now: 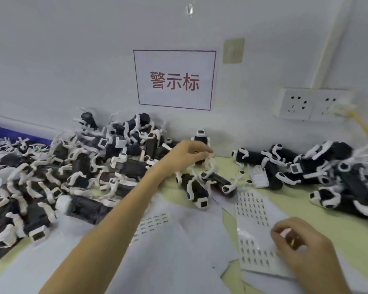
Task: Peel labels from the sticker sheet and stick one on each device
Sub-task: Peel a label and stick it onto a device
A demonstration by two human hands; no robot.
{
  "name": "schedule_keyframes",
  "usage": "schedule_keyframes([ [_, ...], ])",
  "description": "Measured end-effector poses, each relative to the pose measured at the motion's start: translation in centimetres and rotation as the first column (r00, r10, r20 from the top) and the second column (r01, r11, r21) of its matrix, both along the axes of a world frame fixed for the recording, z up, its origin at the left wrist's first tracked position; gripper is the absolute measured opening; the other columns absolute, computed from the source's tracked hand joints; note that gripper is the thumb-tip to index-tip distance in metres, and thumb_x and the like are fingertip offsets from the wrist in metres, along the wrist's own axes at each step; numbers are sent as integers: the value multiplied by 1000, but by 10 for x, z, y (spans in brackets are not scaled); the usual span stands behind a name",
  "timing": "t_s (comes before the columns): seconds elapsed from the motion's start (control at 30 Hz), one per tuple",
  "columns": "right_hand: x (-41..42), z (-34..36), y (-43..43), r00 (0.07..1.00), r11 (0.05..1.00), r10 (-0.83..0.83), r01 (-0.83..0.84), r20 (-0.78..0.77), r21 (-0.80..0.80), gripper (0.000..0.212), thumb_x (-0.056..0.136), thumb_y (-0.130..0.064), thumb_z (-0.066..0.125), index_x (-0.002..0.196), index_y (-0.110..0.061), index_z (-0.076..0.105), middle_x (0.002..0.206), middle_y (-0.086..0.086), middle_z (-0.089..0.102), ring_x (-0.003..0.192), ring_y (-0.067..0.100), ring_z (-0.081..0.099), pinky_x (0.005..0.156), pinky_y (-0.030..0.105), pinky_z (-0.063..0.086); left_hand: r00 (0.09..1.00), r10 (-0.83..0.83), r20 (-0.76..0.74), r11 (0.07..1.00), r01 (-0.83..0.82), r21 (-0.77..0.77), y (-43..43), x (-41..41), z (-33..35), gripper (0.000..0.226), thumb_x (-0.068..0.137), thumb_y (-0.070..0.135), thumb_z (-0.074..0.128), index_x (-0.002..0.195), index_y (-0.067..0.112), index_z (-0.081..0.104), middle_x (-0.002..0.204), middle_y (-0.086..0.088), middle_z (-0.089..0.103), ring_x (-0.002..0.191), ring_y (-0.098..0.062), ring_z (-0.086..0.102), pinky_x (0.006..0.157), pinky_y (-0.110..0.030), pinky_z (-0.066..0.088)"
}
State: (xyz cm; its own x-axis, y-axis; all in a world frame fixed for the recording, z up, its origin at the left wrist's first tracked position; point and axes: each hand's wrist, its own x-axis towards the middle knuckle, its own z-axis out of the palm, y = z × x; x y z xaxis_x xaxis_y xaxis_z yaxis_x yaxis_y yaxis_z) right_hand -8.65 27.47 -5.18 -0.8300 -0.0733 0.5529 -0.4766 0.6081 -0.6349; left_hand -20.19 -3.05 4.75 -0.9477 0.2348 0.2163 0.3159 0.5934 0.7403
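My left hand [188, 154] reaches far forward and grips a black-and-white device [200, 138] standing upright near the wall. My right hand [302, 245] rests on the sticker sheet [253, 225] at the lower right, its fingers curled and pinching at the small dark labels. A big pile of black-and-white devices [72, 166] covers the left of the table. A second heap of devices [319, 172] lies at the right. Two devices [200, 187] lie just below my left hand.
White backing sheets [179, 240] lie spread over the yellow-green table [338, 228]. Another label sheet [155, 221] lies under my left forearm. A blue tray [13, 132] sits at far left. On the wall hang a sign [174, 80] and a power socket [306, 105].
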Motion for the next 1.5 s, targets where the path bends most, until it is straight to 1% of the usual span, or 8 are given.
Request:
schedule_keyframes([
  [0.13,1,6,3,998,998,53,-54,-47,-20,45,71,15,80,73,-26,63,83,-13,63,60,9,57,57,13,43,983,127,-133,976,-148,-157,-5,11,0,25,98,30,66,121,23,73,124,11,70,110,-10,66,102,-36,52],
  [0.37,9,8,-1,993,995,96,-97,-64,-15,37,79,7,78,83,-29,67,89,-12,65,65,12,60,58,23,46,987,126,103,821,-46,-569,3,46,-42,72,76,56,81,139,35,52,134,12,58,121,-13,53,99,-38,49],
  [0.53,10,7,-2,997,995,81,-82,-18,-59,37,81,6,77,83,-30,67,89,-13,66,68,13,61,58,23,46,954,283,-98,833,-295,-467,14,51,-62,46,77,46,84,115,29,64,107,8,64,100,-18,58,76,-34,47],
  [0.9,10,4,-3,997,995,82,-81,10,-61,37,83,5,74,84,-31,67,92,-15,67,71,15,62,60,23,48,977,162,-142,800,-214,-561,7,58,-60,49,76,40,89,77,14,48,91,0,55,81,-23,50,73,-36,46],
  [1.17,9,3,-1,996,987,88,-87,1,-136,38,84,6,72,82,-32,68,91,-17,69,72,12,62,59,14,45,924,191,-330,598,-376,-708,7,61,-65,30,90,49,70,102,23,59,112,6,61,111,-20,53,85,-35,36],
  [1.27,8,3,-1,996,986,84,-83,-3,-142,38,85,5,72,82,-33,67,91,-16,69,72,12,62,59,13,44,916,288,-280,748,-398,-531,10,65,-64,26,92,40,72,98,21,56,103,6,63,92,-19,55,71,-33,40],
  [1.37,10,3,-1,997,989,79,-77,10,-125,39,85,4,72,82,-34,67,92,-17,69,72,11,62,58,11,44,870,452,-196,880,-471,-62,25,74,-58,26,87,37,79,86,18,60,85,6,67,74,-9,61,62,-24,44],
  [1.5,11,8,-3,996,979,77,-70,33,-192,37,86,0,74,94,-35,67,95,-17,69,78,12,65,61,16,48,932,314,180,621,-345,704,50,88,-41,35,86,37,79,91,5,67,96,-13,74,90,-23,77,85,-30,61],
])
